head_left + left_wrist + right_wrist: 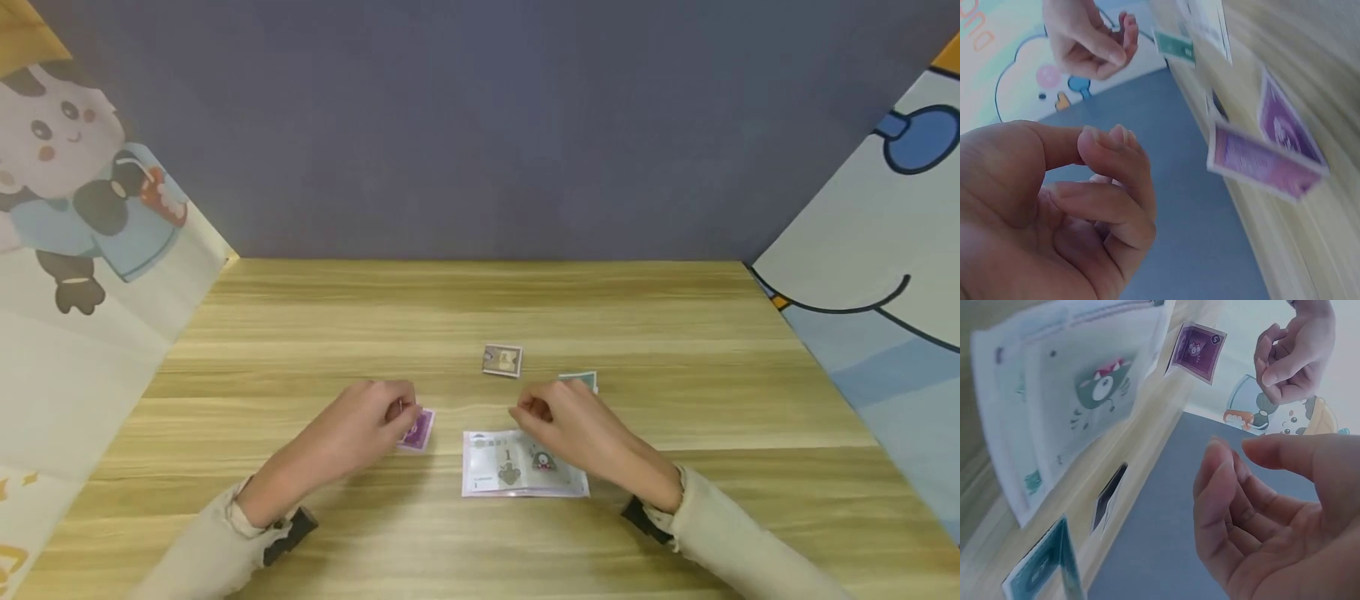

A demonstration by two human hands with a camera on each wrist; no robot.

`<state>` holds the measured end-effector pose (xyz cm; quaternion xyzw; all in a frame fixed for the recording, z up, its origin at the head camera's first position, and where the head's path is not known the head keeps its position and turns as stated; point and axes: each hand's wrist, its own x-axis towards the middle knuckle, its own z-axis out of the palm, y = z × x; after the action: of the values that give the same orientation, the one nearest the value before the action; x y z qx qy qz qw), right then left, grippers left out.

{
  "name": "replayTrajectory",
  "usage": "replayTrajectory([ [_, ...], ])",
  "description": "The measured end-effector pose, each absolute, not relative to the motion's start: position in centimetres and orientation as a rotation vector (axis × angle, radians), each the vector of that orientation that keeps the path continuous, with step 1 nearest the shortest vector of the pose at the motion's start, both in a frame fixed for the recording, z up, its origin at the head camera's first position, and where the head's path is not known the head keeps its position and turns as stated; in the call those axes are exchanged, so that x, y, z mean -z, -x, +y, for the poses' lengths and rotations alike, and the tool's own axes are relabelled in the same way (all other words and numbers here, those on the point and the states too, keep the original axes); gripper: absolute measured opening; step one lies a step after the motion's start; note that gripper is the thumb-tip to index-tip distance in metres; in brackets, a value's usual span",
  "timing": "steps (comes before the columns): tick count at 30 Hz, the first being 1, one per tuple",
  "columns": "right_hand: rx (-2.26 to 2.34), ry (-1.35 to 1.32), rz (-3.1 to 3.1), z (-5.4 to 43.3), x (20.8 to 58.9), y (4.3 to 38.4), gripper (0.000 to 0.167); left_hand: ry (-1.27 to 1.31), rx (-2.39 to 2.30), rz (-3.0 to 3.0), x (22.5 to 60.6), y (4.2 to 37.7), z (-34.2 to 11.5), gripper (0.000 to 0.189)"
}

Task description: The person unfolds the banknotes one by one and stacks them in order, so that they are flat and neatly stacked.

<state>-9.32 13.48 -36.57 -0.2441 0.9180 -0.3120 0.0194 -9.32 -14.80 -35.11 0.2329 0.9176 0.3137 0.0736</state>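
Observation:
My left hand (363, 427) hovers by a folded purple play banknote (420, 430), its fingers loosely curled with nothing between them. In the left wrist view the purple note's two halves stand apart in a V, clear of that hand. My right hand (581, 427) hangs over the upper right part of several flattened play banknotes (486, 471), also loosely curled and holding nothing. The top note is pale, with a figure 1 and a green cartoon creature. Behind the right hand lies a folded green note (582, 379), partly hidden in the head view.
A small folded brown note (502, 360) lies farther back, between the hands. The wooden table (300, 317) ends at a grey back panel (480, 133). Cartoon-printed side panels stand at left and right.

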Motion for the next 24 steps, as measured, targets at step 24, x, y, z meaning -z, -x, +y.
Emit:
replayTrajectory([
  [24,0.968,0.868,2.817,7.6,37.0,11.0,0.031,-0.611,-0.865,2.808,37.0,12.6,-19.2,0.008],
])
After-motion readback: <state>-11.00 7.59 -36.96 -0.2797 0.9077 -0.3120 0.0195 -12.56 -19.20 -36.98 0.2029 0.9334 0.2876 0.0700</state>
